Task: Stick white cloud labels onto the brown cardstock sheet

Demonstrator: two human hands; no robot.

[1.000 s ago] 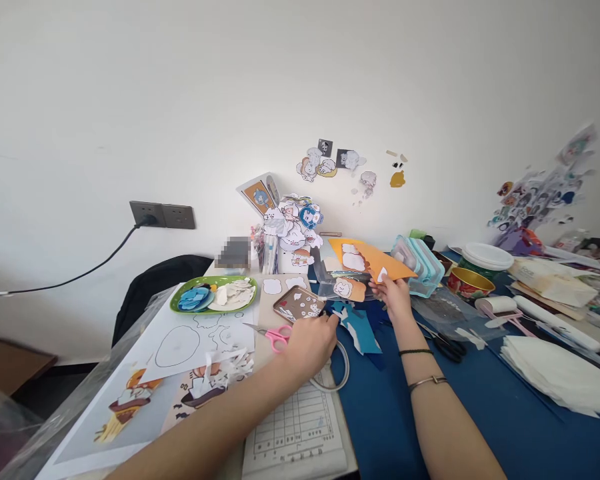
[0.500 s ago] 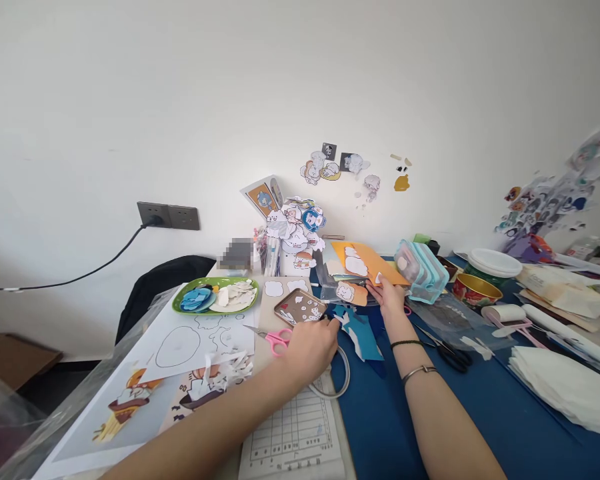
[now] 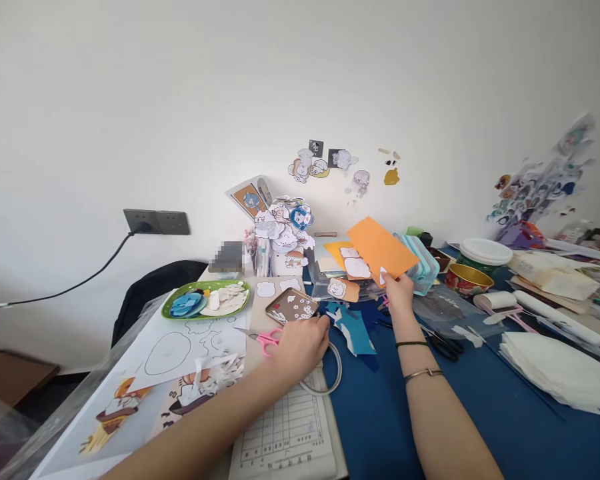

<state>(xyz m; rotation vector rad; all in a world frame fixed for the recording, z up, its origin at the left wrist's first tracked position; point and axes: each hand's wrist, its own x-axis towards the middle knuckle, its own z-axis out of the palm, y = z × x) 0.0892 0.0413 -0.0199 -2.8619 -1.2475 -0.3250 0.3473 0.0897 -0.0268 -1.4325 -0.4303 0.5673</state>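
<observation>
My right hand (image 3: 400,292) pinches an orange sheet of paper (image 3: 380,250) by its lower corner and holds it up at a slant. A small white cutout (image 3: 383,275) is at that corner by my fingers. Behind the sheet, white cutouts (image 3: 356,267) on yellow-orange paper lean near the clear plastic holder. My left hand (image 3: 305,343) is closed, fingers bent down beside the small brown tray (image 3: 270,312) of cutouts; what its fingers hold, if anything, is hidden. Close to it lie pink scissors (image 3: 267,341), a silvery ring (image 3: 338,373) and torn blue paper (image 3: 357,333).
At the left, a green tray (image 3: 167,308) holds blue and white paper pieces, above printed drawings (image 3: 170,353). On the right are black scissors (image 3: 445,345), a gold-lined bowl (image 3: 470,279), a white-lidded tub (image 3: 485,251) and a stack of white sheets (image 3: 550,370).
My right hand has lifted the orange sheet up and away from the papers behind it. My left hand stays closed by the brown tray. The view has shifted slightly to the right.
</observation>
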